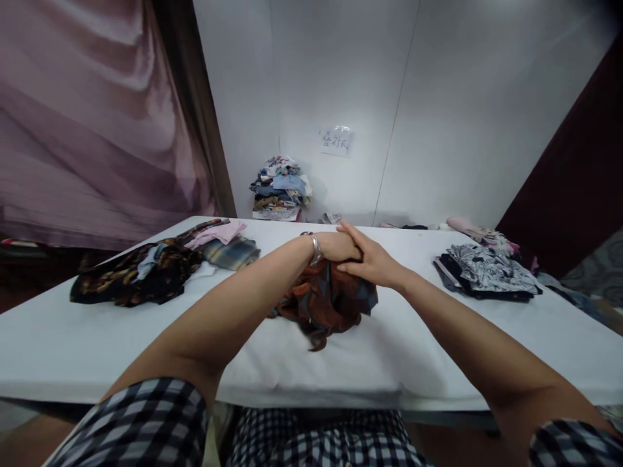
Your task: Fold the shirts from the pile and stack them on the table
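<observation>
A rust-brown garment [331,301] with grey-blue patches hangs bunched and crumpled just above the middle of the white table, its lower end slightly blurred. My left hand [342,246], with a silver bracelet at the wrist, is closed at the top of the cloth; its fingertips are partly hidden by my other hand. From the right, my right hand [374,261] meets it, thumb and fingers spread apart, touching the back of the left hand and lying against the upper edge of the garment.
On the left of the white table [160,344] lie loose clothes [141,272], dark floral, pink and plaid. A folded stack [487,269] sits at the right, more clothes [491,239] behind it. A tall clothes pile [282,188] stands at the back, near a wall sign [335,141].
</observation>
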Motion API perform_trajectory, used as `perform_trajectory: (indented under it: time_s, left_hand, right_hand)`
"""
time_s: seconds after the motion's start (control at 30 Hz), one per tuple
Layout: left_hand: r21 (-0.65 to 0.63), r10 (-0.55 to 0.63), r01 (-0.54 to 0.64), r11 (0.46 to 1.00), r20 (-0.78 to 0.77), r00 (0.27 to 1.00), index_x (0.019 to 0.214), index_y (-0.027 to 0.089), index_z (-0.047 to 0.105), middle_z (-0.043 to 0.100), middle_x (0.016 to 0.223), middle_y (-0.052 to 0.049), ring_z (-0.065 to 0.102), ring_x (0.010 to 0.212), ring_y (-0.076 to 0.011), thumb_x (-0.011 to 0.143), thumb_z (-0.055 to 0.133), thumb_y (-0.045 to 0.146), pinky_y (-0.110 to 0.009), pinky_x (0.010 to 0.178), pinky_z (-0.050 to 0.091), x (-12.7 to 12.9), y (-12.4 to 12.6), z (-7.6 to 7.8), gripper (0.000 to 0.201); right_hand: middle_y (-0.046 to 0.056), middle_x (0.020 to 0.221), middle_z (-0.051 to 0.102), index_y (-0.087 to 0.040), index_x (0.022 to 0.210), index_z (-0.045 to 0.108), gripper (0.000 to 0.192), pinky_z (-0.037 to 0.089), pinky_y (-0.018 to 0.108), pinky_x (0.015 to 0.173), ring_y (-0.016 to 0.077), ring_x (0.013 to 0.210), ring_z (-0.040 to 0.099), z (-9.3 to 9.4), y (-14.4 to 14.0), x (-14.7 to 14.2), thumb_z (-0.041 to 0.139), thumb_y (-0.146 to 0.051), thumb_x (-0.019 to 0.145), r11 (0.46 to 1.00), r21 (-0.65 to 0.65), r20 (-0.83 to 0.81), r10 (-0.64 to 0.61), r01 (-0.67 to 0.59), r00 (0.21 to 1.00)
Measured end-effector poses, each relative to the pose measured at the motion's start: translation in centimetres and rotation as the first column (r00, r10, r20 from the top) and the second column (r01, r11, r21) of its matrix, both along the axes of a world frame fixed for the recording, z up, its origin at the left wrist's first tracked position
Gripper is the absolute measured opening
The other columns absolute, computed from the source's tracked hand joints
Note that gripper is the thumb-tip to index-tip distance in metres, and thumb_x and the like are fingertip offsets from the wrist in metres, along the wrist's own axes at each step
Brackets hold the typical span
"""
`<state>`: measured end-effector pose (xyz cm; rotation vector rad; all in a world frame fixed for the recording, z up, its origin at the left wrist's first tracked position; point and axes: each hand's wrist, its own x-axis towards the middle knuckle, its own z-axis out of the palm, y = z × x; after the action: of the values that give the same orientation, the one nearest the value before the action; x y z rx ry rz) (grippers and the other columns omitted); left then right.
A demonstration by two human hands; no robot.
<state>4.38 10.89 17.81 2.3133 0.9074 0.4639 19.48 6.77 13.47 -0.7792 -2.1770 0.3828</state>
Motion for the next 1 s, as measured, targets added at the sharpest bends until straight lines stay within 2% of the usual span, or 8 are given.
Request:
perform_trajectory:
  time_s: [0.2,0.3,0.47,0.6,0.7,0.8,0.9,1.0]
  left_hand:
    - [-0.183,0.014,0.017,0.983,0.168,0.986,0.092,0.017,0.071,0.073,0.088,-0.003,0.064,0.082,-0.0185,0.07,0.067,0.037,-0.028,0.078,0.049,-2.1,-1.1,-2.7,0.03]
    - [-0.159,0.221,-0.203,0.966,0.108,0.969,0.085,0.019,0.07,0.073,0.083,-0.002,0.066,0.083,-0.0222,0.06,0.075,0.026,-0.029,0.074,0.05,-2.9,-2.2,-6.8,0.026]
    - [-0.026,0.52,-0.52,0.854,0.098,0.848,0.069,0.019,0.063,0.069,0.076,-0.006,0.065,0.087,-0.0268,0.064,0.065,0.019,-0.034,0.076,0.049,-4.9,-2.5,-11.4,0.006]
    - [-0.301,0.542,-0.457,0.837,0.332,0.772,0.089,0.018,0.063,0.072,0.088,-0.005,0.067,0.083,-0.0212,0.072,0.059,0.026,-0.032,0.073,0.053,-6.7,-1.9,-10.2,0.02]
    - [-0.487,0.502,-0.244,0.839,0.516,0.695,0.096,0.017,0.063,0.072,0.088,-0.004,0.068,0.079,-0.0187,0.068,0.062,0.024,-0.031,0.073,0.054,-6.2,-1.9,-8.0,0.029]
    - [-0.405,0.386,-0.21,0.89,0.423,0.82,0.089,0.016,0.067,0.072,0.082,-0.003,0.066,0.074,-0.0173,0.063,0.065,0.02,-0.027,0.068,0.052,-3.9,-1.8,-6.1,0.027]
    - [-0.308,0.362,-0.273,0.911,0.281,0.889,0.082,0.015,0.068,0.071,0.076,-0.003,0.065,0.069,-0.017,0.06,0.069,0.019,-0.025,0.063,0.05,-2.0,-1.6,-5.1,0.023]
    - [-0.437,0.335,-0.186,0.88,0.293,0.896,0.085,0.014,0.068,0.072,0.079,-0.005,0.066,0.072,-0.018,0.062,0.076,0.027,-0.027,0.066,0.052,-2.0,-1.5,-5.5,0.028]
  right_hand:
    - [0.006,0.1,0.072,-0.019,0.115,0.067,0.042,0.052,0.041,0.088,0.0232,0.093,0.066,-1.8,2.8,1.8,0.064,-0.029,0.074,0.943,-0.279,-0.104,-0.216,0.18,0.971]
    - [0.003,0.083,0.073,-0.02,0.087,0.073,0.02,0.053,0.036,0.079,0.0201,0.079,0.066,-0.3,3.2,3.3,0.059,-0.025,0.074,0.928,-0.217,-0.164,-0.341,0.303,0.926]
    - [0.003,0.081,0.072,-0.022,0.083,0.072,0.018,0.053,0.033,0.072,0.0201,0.076,0.066,2.0,2.5,6.6,0.058,-0.025,0.074,0.897,-0.144,-0.223,-0.441,0.418,0.869]
    - [0.004,0.083,0.073,-0.025,0.084,0.074,0.015,0.053,0.039,0.078,0.0242,0.081,0.067,0.9,1.9,9.9,0.064,-0.029,0.074,0.873,-0.183,-0.059,-0.469,0.452,0.881]
    - [0.008,0.108,0.071,-0.026,0.114,0.068,0.05,0.049,0.046,0.093,0.0285,0.101,0.064,-1.0,1.3,9.3,0.076,-0.03,0.065,0.878,-0.318,0.057,-0.358,0.357,0.932]
    - [0.008,0.13,0.061,-0.028,0.137,0.051,0.076,0.041,0.047,0.104,0.027,0.12,0.055,-3.2,0.5,5.4,0.079,-0.035,0.066,0.888,-0.448,-0.084,-0.152,0.098,0.985]
    - [0.006,0.115,0.069,-0.022,0.117,0.065,0.051,0.045,0.045,0.1,0.0261,0.109,0.062,-5.1,0.0,1.5,0.075,-0.042,0.071,0.797,-0.593,-0.293,-0.078,-0.118,0.953]
    - [0.005,0.102,0.074,-0.019,0.099,0.071,0.037,0.048,0.044,0.096,0.0254,0.097,0.067,-6.4,-0.3,0.4,0.076,-0.041,0.069,0.67,-0.702,-0.448,-0.153,-0.241,0.881]
